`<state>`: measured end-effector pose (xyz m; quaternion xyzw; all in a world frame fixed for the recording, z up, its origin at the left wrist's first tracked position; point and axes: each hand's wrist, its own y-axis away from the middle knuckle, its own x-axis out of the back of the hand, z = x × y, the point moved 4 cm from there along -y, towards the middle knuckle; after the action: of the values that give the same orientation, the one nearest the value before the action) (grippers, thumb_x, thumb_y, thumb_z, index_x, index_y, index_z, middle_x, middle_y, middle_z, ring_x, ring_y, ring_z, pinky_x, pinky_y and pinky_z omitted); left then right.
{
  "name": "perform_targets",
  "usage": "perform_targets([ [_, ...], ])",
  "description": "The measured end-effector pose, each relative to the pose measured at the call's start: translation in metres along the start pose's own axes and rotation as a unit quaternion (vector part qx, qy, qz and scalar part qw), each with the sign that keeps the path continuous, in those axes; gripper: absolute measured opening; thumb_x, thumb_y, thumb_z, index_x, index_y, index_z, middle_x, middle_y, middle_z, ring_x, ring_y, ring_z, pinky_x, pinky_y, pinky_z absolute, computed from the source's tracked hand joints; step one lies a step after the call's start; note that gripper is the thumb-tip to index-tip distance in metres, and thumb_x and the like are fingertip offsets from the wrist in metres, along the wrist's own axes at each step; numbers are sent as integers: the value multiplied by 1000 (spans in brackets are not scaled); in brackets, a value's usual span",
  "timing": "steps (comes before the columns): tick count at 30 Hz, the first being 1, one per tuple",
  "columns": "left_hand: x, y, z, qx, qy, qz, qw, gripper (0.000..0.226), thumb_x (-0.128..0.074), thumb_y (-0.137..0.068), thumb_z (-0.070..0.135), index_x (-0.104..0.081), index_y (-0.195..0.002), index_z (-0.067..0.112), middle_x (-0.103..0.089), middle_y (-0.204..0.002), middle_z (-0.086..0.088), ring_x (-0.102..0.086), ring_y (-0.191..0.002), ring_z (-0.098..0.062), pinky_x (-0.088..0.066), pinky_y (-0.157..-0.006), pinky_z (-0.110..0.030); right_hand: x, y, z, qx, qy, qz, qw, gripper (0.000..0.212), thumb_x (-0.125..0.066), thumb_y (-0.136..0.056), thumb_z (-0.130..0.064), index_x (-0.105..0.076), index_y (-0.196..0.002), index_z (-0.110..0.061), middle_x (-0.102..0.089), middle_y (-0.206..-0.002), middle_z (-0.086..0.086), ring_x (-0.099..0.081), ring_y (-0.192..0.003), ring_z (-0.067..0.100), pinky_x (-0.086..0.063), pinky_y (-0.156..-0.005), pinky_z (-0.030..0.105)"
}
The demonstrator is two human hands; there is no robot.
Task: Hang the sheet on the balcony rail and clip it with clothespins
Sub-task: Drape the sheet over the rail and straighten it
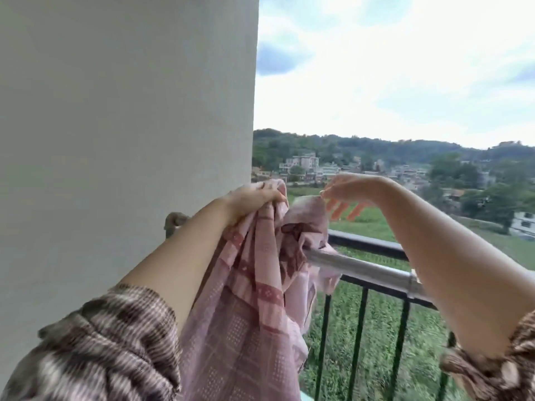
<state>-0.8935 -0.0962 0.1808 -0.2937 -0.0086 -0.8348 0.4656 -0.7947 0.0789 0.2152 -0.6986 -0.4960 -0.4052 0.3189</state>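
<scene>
We saw the pink patterned sheet (254, 285) (bunched, crumpled) gripped by the left hand (254, 198); the right hand (350, 186) pinched its edge above the steel rail (362, 270).

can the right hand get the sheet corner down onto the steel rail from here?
Probably yes. The right hand pinches the sheet corner just above the rail, with open air between and bare rail beside the draped part.

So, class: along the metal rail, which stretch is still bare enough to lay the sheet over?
The metal rail is bare from the bunched sheet rightward to the right forearm. It is crowded by the wall, where the left hand and right hand hold cloth.
</scene>
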Motion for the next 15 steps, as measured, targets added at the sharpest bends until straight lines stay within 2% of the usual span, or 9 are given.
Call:
perform_targets([
  [2,-13,1,-5,6,-121,-15,993,26,-65,-80,36,-61,-91,12,-62,-88,-6,-57,-77,-15,-44,-62,-23,-10,15,3,35,-29,-1,999,26,-47,-99,-18,-60,-115,-3,-69,-107,10,-68,-93,26,-54,-88,49],
  [4,-14,4,-3,-13,-209,4,978,21,-62,-86,31,-65,-83,10,-66,-92,-5,-60,-86,-19,-45,-72,-27,-23,30,-2,73,-27,-11,997,31,-53,-96,-26,-60,-120,-7,-66,-113,6,-67,-96,23,-56,-86,45],
  [5,-13,8,-2,-24,-227,18,973,22,-61,-87,31,-68,-86,10,-69,-101,-7,-63,-94,-20,-46,-79,-27,-31,39,-6,90,-17,-29,995,36,-57,-93,-30,-59,-124,-11,-64,-114,2,-66,-97,20,-57,-85,43],
  [7,-9,20,-2,-41,-228,60,971,26,-61,-87,31,-70,-103,12,-68,-115,-6,-62,-107,-19,-45,-91,-27,-46,51,-13,106,17,-67,992,49,-66,-86,-36,-54,-131,-22,-60,-117,-3,-64,-101,15,-57,-82,36],
  [9,-3,45,-8,-71,-193,157,966,30,-61,-87,29,-66,-114,16,-66,-119,-5,-59,-111,-20,-45,-96,-30,-59,56,-18,118,73,-69,988,58,-71,-81,-37,-50,-134,-27,-57,-122,-5,-59,-106,15,-53,-82,31],
  [12,9,93,-27,-107,-160,318,928,27,-58,-87,29,-63,-111,18,-62,-117,-7,-54,-110,-22,-42,-90,-28,-70,59,-24,158,120,6,980,52,-75,-76,-33,-58,-125,-22,-61,-114,-3,-58,-101,17,-47,-80,30],
  [14,12,116,-52,-75,-143,356,921,29,-55,-89,34,-58,-110,14,-53,-118,-12,-44,-107,-20,-36,-86,-26,-77,61,-25,184,125,51,974,32,-76,-75,-28,-70,-104,-15,-70,-98,1,-64,-89,23,-52,-73,35],
  [15,10,126,-64,-59,-132,353,924,34,-54,-88,41,-56,-107,13,-50,-117,-13,-43,-107,-22,-38,-87,-31,-80,62,-25,197,133,71,969,23,-75,-76,-27,-73,-94,-12,-72,-89,4,-66,-82,25,-55,-72,39],
])
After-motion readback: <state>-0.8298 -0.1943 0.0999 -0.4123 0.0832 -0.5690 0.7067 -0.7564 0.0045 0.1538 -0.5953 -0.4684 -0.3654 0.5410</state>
